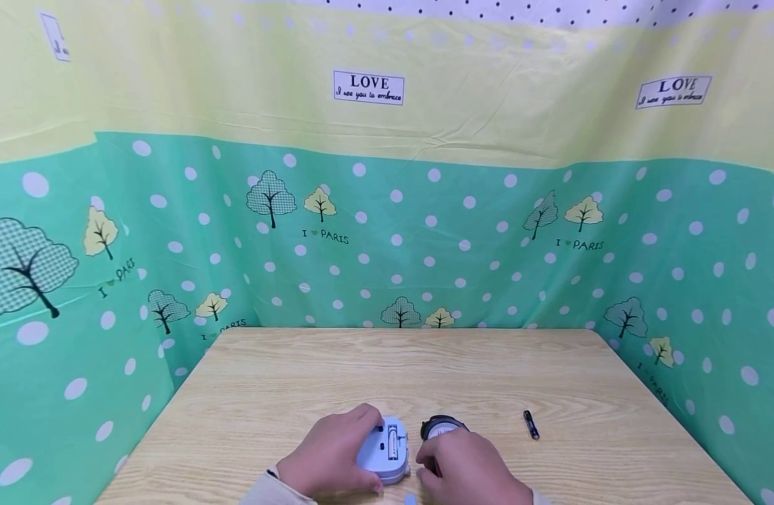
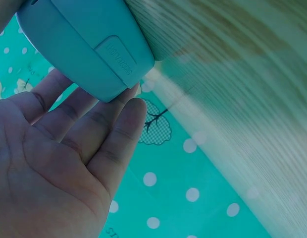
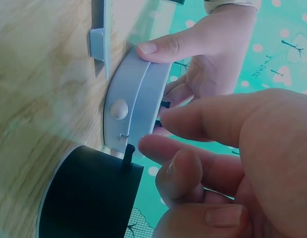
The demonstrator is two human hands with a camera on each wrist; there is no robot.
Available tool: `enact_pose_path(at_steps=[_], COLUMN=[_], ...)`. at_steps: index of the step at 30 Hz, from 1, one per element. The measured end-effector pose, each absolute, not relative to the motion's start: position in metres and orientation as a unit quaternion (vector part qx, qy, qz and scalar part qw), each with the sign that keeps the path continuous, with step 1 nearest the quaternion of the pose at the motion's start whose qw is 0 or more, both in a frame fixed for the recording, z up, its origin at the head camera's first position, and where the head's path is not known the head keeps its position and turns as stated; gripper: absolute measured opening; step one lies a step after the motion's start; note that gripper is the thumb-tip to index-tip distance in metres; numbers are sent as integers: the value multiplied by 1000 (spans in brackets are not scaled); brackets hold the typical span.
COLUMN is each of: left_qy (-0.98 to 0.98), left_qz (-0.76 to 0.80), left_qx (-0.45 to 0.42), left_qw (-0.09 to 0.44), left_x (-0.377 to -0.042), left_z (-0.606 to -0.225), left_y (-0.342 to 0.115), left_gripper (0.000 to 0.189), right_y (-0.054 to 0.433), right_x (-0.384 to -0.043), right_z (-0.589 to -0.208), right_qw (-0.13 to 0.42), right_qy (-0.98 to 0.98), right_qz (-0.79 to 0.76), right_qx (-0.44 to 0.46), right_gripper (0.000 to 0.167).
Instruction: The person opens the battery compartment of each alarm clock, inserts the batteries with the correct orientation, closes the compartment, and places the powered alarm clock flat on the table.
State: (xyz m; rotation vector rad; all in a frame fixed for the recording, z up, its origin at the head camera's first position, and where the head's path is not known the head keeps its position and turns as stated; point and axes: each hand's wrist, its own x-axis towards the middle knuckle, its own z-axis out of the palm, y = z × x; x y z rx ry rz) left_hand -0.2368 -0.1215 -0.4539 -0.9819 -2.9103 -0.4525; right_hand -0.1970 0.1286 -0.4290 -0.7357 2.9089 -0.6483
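A light blue alarm clock (image 1: pixel 373 459) lies on the table with its back up and its battery compartment uncovered. One battery (image 1: pixel 392 443) sits inside. My left hand (image 1: pixel 333 452) holds the clock, thumb on the near edge and fingers at the far side. In the left wrist view, its fingertips touch the case beside the raised snooze lettering. Just right of the clock, my right hand (image 1: pixel 469 466) hovers with loosely bent fingers and nothing visible between them. It partly hides a black round object (image 1: pixel 434 424) with a pale printed top; its black side wall (image 3: pixel 89 193) shows below the fingers.
A small light blue cover piece (image 1: pixel 410 499) lies at the near edge of the head view. Farther right on the wooden table (image 1: pixel 393 365) is a dark battery (image 1: pixel 531 425). A green and yellow patterned curtain (image 1: pixel 425 231) surrounds the table's back and sides.
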Motion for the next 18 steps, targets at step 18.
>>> enact_pose_path(at_steps=[18], left_qy=[-940], left_qz=[-142], left_qx=[-311], left_qw=[13], left_x=[-236], left_z=[-452], left_y=[-121], left_gripper=[83], right_y=[125], right_x=[-194], right_z=[-430], right_qw=[116], right_qy=[947], right_qz=[-177], right_qx=[-242], right_gripper=[11])
